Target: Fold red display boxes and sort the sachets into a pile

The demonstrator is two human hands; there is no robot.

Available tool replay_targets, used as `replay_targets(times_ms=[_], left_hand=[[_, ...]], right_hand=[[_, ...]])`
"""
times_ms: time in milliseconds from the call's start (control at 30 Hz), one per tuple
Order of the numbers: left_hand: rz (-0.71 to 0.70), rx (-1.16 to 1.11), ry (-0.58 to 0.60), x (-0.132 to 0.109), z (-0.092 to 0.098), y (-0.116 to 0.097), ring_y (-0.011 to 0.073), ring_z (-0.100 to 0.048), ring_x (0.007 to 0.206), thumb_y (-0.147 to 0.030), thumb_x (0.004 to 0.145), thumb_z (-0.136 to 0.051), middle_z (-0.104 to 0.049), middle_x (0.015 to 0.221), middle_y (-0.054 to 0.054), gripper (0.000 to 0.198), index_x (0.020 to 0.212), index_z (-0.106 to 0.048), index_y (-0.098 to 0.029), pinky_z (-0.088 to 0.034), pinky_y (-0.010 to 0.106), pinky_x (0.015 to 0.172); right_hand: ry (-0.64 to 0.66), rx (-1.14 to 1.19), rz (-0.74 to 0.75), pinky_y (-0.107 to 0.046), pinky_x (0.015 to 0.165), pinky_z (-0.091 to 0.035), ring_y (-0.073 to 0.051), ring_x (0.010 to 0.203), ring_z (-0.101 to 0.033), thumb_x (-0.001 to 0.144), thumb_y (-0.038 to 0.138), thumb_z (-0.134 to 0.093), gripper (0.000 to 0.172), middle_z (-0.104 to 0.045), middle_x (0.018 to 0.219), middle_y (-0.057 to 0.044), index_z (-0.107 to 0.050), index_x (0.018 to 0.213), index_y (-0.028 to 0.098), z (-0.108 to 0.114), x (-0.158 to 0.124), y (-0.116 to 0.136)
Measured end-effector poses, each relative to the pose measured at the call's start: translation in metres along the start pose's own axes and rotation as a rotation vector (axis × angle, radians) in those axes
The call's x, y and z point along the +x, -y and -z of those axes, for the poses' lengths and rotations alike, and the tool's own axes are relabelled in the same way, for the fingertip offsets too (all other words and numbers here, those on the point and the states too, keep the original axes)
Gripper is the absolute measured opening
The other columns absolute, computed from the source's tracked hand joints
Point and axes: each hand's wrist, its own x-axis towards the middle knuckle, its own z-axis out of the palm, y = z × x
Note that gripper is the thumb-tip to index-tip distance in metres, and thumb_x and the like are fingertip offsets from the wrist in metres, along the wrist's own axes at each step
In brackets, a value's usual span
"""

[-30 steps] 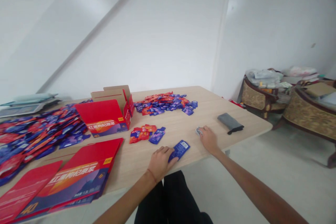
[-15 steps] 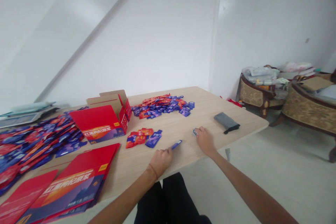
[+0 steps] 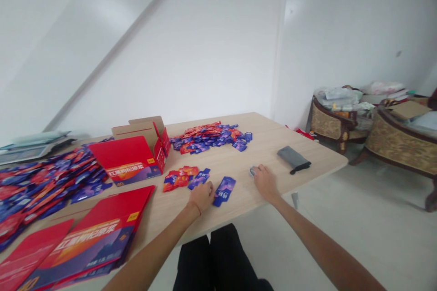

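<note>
My left hand [image 3: 202, 196] rests on the wooden table [image 3: 273, 145], its fingers curled and touching a blue sachet [image 3: 224, 190] that lies flat beside it. Just left of it is a small cluster of red and blue sachets [image 3: 182, 177]. My right hand [image 3: 264, 182] lies palm down further right, its fingers over a small object [image 3: 252, 171] I cannot make out. A larger heap of sachets [image 3: 210, 136] lies at the table's far side.
An open red carton [image 3: 134, 154] stands left of centre, flat red cartons [image 3: 88, 241] lie near the front left, and a big spread of sachets [image 3: 44, 182] covers the far left. A grey pouch [image 3: 292, 158] lies right. Armchairs [image 3: 396, 145] with clutter stand across the floor.
My left hand turned the blue sachet over, lifted on edge half a second ago, and laid it flat closer to the small cluster. My right hand stayed on the small object.
</note>
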Motion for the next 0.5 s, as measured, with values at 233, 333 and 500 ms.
replay_targets(times_ms=[233, 333, 500], left_hand=[[-0.639, -0.046, -0.126, -0.042, -0.013, 0.022, 0.0222, -0.065, 0.120, -0.024, 0.107, -0.043, -0.071, 0.128, 0.007, 0.032, 0.123, -0.071, -0.024, -0.052, 0.036, 0.105], [-0.676, -0.033, -0.162, -0.051, -0.027, 0.028, 0.0214, -0.067, 0.119, -0.028, 0.110, -0.042, -0.073, 0.127, 0.006, 0.034, 0.121, -0.073, -0.023, -0.055, 0.036, 0.106], [-0.621, -0.043, -0.196, -0.050, -0.045, 0.035, 0.0213, -0.072, 0.115, -0.027, 0.108, -0.045, -0.073, 0.129, 0.008, 0.033, 0.125, -0.072, -0.022, -0.058, 0.036, 0.104]], right_hand=[[0.030, 0.019, 0.012, -0.028, 0.084, -0.040, -0.022, 0.106, -0.057, 0.099, 0.018, -0.048, 0.031, -0.065, 0.114, -0.009, -0.069, 0.120, 0.025, 0.006, -0.001, 0.001], [0.025, 0.008, 0.006, -0.028, 0.083, -0.039, -0.022, 0.106, -0.057, 0.100, 0.018, -0.047, 0.031, -0.064, 0.115, -0.009, -0.070, 0.119, 0.025, 0.004, -0.001, 0.001], [0.009, 0.035, 0.028, -0.028, 0.086, -0.039, -0.021, 0.107, -0.057, 0.098, 0.019, -0.053, 0.028, -0.064, 0.116, -0.008, -0.071, 0.118, 0.025, -0.005, 0.001, -0.005]])
